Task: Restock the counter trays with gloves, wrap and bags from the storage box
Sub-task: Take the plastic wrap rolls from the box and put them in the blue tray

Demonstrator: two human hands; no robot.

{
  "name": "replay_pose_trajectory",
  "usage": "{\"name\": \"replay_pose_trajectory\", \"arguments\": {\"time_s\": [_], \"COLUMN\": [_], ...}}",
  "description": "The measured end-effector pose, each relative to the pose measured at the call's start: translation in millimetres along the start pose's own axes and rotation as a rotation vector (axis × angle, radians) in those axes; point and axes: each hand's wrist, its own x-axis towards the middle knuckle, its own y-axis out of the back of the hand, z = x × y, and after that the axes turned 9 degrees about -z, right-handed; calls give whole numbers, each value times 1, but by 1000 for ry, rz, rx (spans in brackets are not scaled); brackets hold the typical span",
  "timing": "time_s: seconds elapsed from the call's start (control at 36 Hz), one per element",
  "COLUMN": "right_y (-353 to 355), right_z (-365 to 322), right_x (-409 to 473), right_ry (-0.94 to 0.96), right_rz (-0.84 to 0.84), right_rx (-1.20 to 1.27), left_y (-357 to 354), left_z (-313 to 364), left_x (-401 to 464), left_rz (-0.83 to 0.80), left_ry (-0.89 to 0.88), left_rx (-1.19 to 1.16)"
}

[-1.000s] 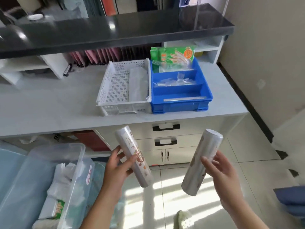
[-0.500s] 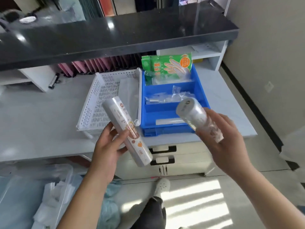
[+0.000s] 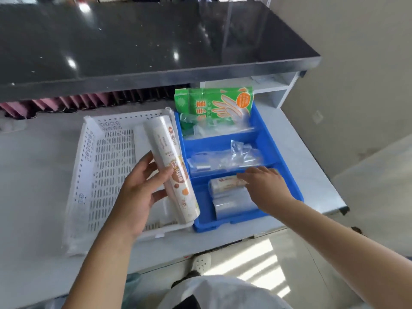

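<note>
On the desk [image 3: 40, 166], a white perforated tray [image 3: 104, 166] sits touching a blue divided tray [image 3: 265, 130] near the right edge. The left hand [image 3: 138, 197] holds a printed wrap roll [image 3: 171, 168] above the white tray's right side, its fingers [image 3: 145, 163] curled round the roll. The right hand [image 3: 267, 188] reaches into the blue tray's nearest compartment, fingers fairly straight, resting on a second wrap roll [image 3: 225, 184] lying there beside another roll [image 3: 231, 206]. Green glove packs [image 3: 214, 103] stand in the far compartment; clear bags [image 3: 225, 159] fill the middle one.
</note>
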Motion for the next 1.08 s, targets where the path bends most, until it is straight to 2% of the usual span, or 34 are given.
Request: {"name": "replay_pose_trajectory", "arguments": {"time_s": [0.25, 0.33, 0.44, 0.5, 0.61, 0.67, 0.78, 0.89, 1.08], "right_y": [-5, -1, -3, -5, -12, -15, -23, -28, -30], "right_z": [6, 12, 23, 26, 25, 20, 8, -1, 6], "right_x": [-5, -24, -69, -90, -115, -121, -129, -141, -143], "right_ry": [-173, -295, -452, -516, -584, -589, -588, -562, -497], "right_rz": [70, 248, 542, 599, 585, 572, 540, 429, 391], "right_rx": [251, 493, 791, 900, 951, 955, 982, 1014, 998], "left_y": [-20, -35, -65, -85, -124, -139, -146, -149, -160], "left_z": [11, 14, 9, 1, -25, -41, -54, -56, -63], "left_x": [50, 65, 81, 86, 88, 86, 93, 98, 96], "left_rz": [-157, -228, -353, -421, -529, -562, -552, -542, -518], "left_ry": [23, 32, 29, 27, -77, -95, -78, -21, -33], "left_rx": [167, 321, 659, 855, 1387, 1504, 1561, 1566, 1561]}}
